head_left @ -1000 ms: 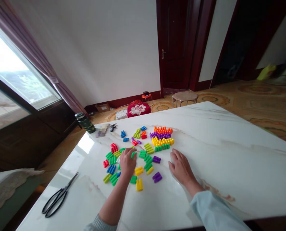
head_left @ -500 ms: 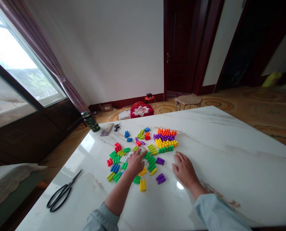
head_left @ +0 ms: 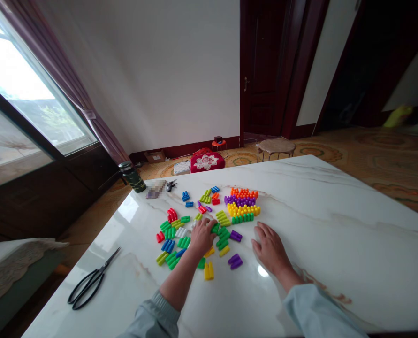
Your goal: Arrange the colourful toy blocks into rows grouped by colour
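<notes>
Loose plastic peg blocks in several colours lie on the white marble table. My left hand [head_left: 203, 234] is among them, its thumb and fingers closed round the end of a green block [head_left: 215, 228]; the fingers partly hide it. Close by are more green blocks [head_left: 223, 238] and a lime green block [head_left: 223, 218]. My right hand [head_left: 271, 246] rests on the tabletop with fingers loosely stretched, holding nothing. Beyond it stand rows of joined blocks: a green row [head_left: 242, 218], a yellow row [head_left: 244, 210], a purple row [head_left: 239, 201] and an orange row [head_left: 244, 193].
Long-handled black scissors [head_left: 93, 280] lie at the left of the table [head_left: 335, 225]. A camouflage-patterned flask [head_left: 133, 177] and small black-handled pliers [head_left: 171, 185] stand or lie near the far left edge. Purple blocks [head_left: 235, 261] and a yellow block [head_left: 209, 271] lie between my forearms.
My left hand has shifted slightly right, and its finger and thumb have drawn together at the green block. My right hand has stayed where it was.
</notes>
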